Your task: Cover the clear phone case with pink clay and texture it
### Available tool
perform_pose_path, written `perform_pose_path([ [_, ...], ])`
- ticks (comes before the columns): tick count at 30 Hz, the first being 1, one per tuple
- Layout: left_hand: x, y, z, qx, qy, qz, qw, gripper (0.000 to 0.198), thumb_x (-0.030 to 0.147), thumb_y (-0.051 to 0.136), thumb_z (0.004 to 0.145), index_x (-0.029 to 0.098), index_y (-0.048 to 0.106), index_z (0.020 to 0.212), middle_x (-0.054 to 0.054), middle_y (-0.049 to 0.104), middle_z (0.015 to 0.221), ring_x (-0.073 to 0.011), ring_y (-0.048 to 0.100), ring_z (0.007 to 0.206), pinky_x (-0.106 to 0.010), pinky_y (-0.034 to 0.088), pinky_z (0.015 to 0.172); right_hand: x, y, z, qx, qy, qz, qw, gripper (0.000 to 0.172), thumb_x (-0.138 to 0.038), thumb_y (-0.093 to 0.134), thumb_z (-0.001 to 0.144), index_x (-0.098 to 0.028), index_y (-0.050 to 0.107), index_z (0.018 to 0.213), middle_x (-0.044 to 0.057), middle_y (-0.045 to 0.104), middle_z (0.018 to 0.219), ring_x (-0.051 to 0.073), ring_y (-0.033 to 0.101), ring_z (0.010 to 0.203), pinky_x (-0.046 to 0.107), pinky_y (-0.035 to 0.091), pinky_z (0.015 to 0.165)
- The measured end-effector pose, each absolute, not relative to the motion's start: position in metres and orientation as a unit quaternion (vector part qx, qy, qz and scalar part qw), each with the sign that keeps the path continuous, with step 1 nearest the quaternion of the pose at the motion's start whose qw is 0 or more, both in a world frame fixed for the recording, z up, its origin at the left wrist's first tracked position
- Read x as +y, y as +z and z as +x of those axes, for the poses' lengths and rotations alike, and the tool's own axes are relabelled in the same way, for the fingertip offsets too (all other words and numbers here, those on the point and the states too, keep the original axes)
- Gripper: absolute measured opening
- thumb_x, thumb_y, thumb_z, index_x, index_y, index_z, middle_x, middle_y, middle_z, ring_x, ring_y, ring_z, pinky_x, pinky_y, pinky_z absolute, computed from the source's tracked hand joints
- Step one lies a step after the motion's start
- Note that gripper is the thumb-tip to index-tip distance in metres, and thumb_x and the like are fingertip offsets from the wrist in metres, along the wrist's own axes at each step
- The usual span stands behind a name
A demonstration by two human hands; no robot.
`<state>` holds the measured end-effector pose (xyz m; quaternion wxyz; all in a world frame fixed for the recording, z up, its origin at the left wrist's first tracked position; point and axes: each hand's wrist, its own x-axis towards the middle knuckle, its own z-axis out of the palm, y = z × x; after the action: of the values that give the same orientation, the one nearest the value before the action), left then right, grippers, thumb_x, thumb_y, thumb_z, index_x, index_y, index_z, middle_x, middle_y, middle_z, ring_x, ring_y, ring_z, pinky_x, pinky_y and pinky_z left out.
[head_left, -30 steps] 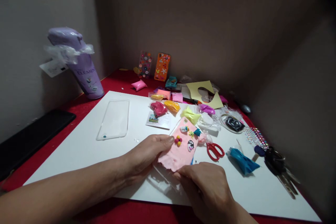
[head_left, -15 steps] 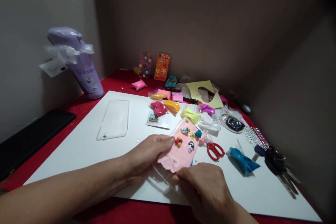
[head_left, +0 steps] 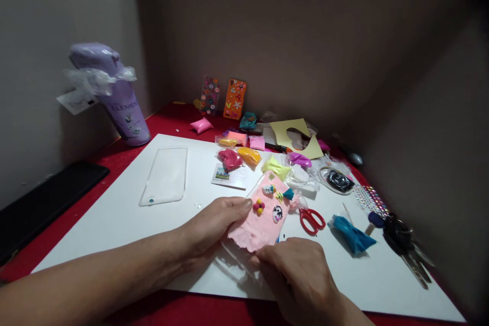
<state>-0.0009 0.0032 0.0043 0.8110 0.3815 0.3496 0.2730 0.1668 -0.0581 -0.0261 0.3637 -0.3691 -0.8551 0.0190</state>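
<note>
One phone case coated in pale pink clay (head_left: pixel 260 229): we hold it tilted over the near part of the white rectangular board (head_left: pixel 126 219).
Left hand (head_left: pixel 219 221): we grip the case's left side, thumb on top—our other fingers are mostly hidden.
Right hand (head_left: pixel 301 265): we keep it curled at the lower edge, fingertips together; whether they pinch clay or plastic, we cannot tell.
Clay flower, magenta and yellow (head_left: pixel 259 207): near our left thumb, on the pink.
Red-handled scissors (head_left: pixel 302 221): just right of our case.
Shiny blue packet (head_left: pixel 352 236): farther right—near the bunch of keys (head_left: pixel 399 232).
Clear, flat phone case (head_left: pixel 164 175): lying well left of ours.
</note>
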Motion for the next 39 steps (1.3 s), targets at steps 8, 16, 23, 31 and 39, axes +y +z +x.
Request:
perform_pose_path([
  [8,0.004,0.0049,-0.0006,0.336,0.296,0.362,0.817,0.029,0.037,0.054,0.083,0.01,0.058,0.071,-0.004,0.058,0.061,-0.0092,0.05,0.05,-0.02,0.038,0.051,-0.0577,-0.0246,0.1673,-0.845,0.0,-0.376,0.379,0.012,-0.013,0.048,0.085,-0.017,0.06,0.082,-0.002,0.057,0.054,0.011,0.049,0.045,0.025,0.029,0.047],
  [16,0.0024,0.0105,0.0005,0.318,0.324,0.327,0.829,0.028,0.03,0.05,0.087,0.012,0.057,0.067,-0.001,0.052,0.055,-0.0095,0.046,0.051,-0.027,0.043,0.064,-0.0583,-0.024,0.1688,-0.816,0.003,-0.404,0.413,0.01,-0.011,0.052,0.081,-0.017,0.058,0.077,-0.002,0.056,0.051,0.01,0.049,0.043,0.023,0.032,0.048],
  [23,0.005,0.009,-0.0014,0.298,0.356,0.309,0.83,0.026,0.031,0.054,0.085,0.013,0.055,0.067,-0.001,0.054,0.06,-0.0087,0.045,0.05,-0.026,0.042,0.06,-0.0552,-0.0217,0.17,-0.838,-0.063,-0.361,0.404,0.026,-0.012,0.057,0.082,-0.009,0.058,0.108,-0.003,0.055,0.052,0.009,0.047,0.045,0.024,0.032,0.046],
  [31,0.0045,0.0079,-0.0003,0.284,0.359,0.302,0.836,0.024,0.026,0.048,0.089,0.008,0.061,0.081,-0.008,0.061,0.074,-0.0109,0.054,0.062,-0.025,0.043,0.064,-0.0546,-0.023,0.1711,-0.858,-0.112,-0.349,0.36,0.03,-0.018,0.063,0.081,-0.008,0.06,0.109,-0.004,0.049,0.048,0.01,0.039,0.044,0.025,0.027,0.045],
  [39,0.0065,0.0084,0.0005,0.291,0.366,0.301,0.831,0.026,0.024,0.044,0.091,0.005,0.061,0.093,-0.013,0.063,0.083,-0.0143,0.058,0.068,-0.027,0.046,0.065,-0.0533,-0.0248,0.1689,-0.859,-0.119,-0.347,0.357,0.025,-0.02,0.062,0.082,-0.008,0.062,0.105,-0.004,0.048,0.048,0.009,0.039,0.044,0.025,0.025,0.046],
])
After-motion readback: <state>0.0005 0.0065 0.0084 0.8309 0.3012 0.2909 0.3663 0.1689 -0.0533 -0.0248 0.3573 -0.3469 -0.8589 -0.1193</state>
